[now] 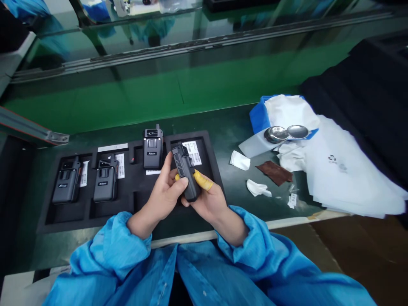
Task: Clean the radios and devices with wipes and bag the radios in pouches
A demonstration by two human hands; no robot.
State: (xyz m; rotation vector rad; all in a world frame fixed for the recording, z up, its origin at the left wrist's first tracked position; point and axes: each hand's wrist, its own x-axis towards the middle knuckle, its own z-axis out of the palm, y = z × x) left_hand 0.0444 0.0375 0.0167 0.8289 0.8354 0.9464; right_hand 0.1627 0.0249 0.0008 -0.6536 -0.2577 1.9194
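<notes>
Both my hands grip one black two-way radio [185, 173], held tilted on its side above the front right part of a black foam tray [213, 170]. My left hand [165, 191] has its thumb pressed on the side with the buttons. Yellow covers wrap fingertips of my right hand [210, 197], which closes round the other side. Three more radios rest in the tray: one at the far left [66, 182], a second radio [106, 180] beside it, and a third radio [153, 148] at the back. White barcode labels [193, 152] lie in the compartments.
To the right stand a blue box [259, 117] of white cloths and a pale bottle [255, 143] with an open metal lid. A brown cloth [274, 172], crumpled white wipes [239, 160] and a stack of plastic bags [344, 170] lie nearby. A green partition [178, 91] rises behind.
</notes>
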